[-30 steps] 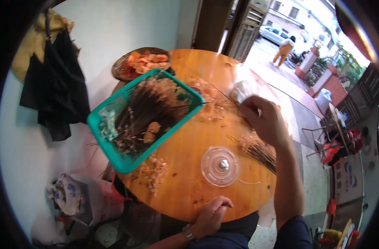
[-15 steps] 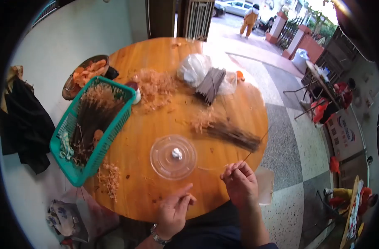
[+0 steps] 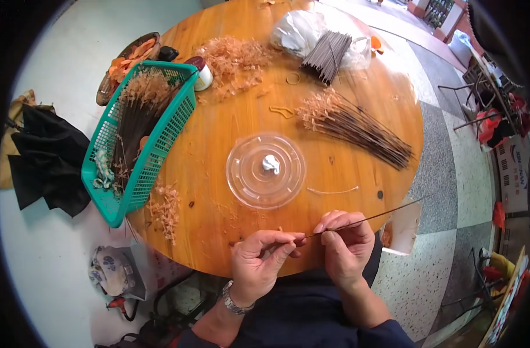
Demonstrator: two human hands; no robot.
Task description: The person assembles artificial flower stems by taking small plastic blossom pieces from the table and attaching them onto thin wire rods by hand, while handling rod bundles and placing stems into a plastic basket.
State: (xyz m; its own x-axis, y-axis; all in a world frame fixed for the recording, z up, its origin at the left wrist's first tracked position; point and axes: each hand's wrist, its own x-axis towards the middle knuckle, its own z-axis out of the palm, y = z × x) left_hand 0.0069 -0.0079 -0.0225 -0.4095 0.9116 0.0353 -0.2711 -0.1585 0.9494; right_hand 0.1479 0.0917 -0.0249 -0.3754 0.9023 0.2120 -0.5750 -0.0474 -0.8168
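Observation:
Over the table's near edge, my right hand pinches a thin dark stick that slants up and away to the right. My left hand, with a metal watch on its wrist, is closed at the stick's lower end; whatever else is between those fingertips is too small to make out. Just beyond the hands lies a clear round plastic lid with a white lump on it. A thin pale strand rests to the lid's right. Farther back is a bundle of dark sticks tipped with orange florets.
At left, a green basket holds more tipped sticks. Loose orange florets lie behind, near a white jar. A bundle of bare sticks leans by a white plastic bag. Orange pieces fill a brown bowl.
My view has tilted down toward the table. My two hands have come together, and my left fingers, which were apart from the stick, now close at its lower end.

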